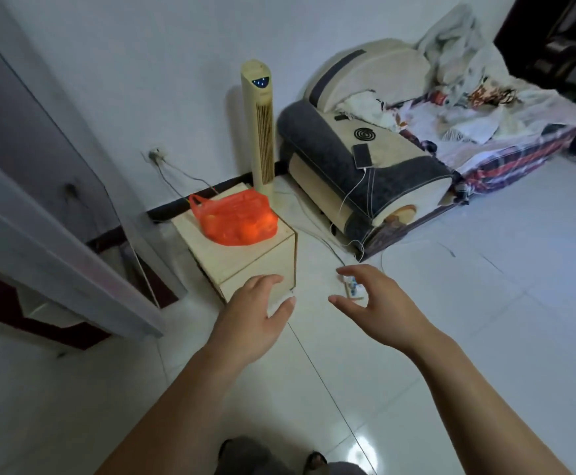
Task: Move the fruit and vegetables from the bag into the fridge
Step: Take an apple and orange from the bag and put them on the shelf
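In the head view the job looks not yet begun: the red bag (pixel 235 217) sits full on the wooden box (pixel 231 260) by the wall. The left hand (pixel 255 308) and right hand (pixel 382 306) reach out empty, fingers loose and apart, not touching it. The grey door (pixel 57 217) at the left may be the fridge, but it is cut off, and the bag blurs what fruit is inside.

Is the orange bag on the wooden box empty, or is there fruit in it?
It holds fruit: round orange shapes show through the thin bag.
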The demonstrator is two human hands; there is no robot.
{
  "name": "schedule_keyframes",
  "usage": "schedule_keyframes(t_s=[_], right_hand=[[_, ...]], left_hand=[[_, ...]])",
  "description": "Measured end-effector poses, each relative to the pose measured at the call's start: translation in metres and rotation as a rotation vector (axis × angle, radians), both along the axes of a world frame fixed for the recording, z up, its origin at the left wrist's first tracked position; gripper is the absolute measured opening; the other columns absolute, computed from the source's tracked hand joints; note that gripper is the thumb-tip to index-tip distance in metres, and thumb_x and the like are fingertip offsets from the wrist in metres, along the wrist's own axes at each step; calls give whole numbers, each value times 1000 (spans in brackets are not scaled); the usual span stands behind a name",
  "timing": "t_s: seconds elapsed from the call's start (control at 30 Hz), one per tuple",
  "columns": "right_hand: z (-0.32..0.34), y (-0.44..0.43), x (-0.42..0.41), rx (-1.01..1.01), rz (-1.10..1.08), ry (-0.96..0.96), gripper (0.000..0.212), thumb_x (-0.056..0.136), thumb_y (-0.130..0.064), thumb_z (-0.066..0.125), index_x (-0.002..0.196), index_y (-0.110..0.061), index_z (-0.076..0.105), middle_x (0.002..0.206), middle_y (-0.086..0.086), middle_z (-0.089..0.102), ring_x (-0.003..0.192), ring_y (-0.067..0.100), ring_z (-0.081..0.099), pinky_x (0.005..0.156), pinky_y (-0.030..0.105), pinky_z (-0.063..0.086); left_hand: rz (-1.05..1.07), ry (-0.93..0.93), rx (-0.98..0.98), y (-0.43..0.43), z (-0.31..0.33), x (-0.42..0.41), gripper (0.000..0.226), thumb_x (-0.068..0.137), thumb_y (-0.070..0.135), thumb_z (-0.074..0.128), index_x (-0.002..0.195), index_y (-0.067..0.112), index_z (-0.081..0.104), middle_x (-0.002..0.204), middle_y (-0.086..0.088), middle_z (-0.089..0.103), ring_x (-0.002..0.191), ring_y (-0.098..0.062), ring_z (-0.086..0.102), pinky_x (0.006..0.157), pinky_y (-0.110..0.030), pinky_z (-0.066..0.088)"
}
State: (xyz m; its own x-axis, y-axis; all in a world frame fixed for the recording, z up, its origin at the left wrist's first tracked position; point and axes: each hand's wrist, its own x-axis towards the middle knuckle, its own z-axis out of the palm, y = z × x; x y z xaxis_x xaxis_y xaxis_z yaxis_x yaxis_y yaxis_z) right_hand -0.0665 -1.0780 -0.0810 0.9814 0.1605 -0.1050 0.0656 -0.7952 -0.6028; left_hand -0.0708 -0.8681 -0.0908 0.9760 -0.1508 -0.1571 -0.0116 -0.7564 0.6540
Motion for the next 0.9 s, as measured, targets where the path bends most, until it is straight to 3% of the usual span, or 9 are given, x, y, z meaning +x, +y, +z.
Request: schedule_keyframes(t_s=[0.27,0.6,0.77,0.9], right_hand=[[-23,12,111,0,60,51,50,87,-48,55,131,-27,45,136,-9,45,119,6,45,88,14,29],[-19,-9,271,-31,-149,14,48,85,-51,55,127,-31,47,134,-9,49,117,9,47,90,22,36],[-34,5,324,12,-78,84,46,85,-50,56,126,-31,48,131,-11,49,115,9,48,94,27,40],[-49,27,386,25,49,121,47,85,-46,58,127,-27,49,129,-10,50,116,7,47,91,19,35]], left_hand=[[90,41,9,10,-29,110,45,91,42,49,132,23,46,139,3,44,126,-15,43,102,-35,40],[-142,97,106,-42,-34,317,48,92,44,46,133,19,44,139,-4,44,125,-22,44,102,-40,40],[-66,193,150,-8,-59,363,49,90,43,48,133,17,45,135,-6,47,124,-23,44,102,-38,39],[75,259,159,34,-81,384,49,89,45,48,131,20,46,136,-4,48,125,-22,44,104,-39,38]])
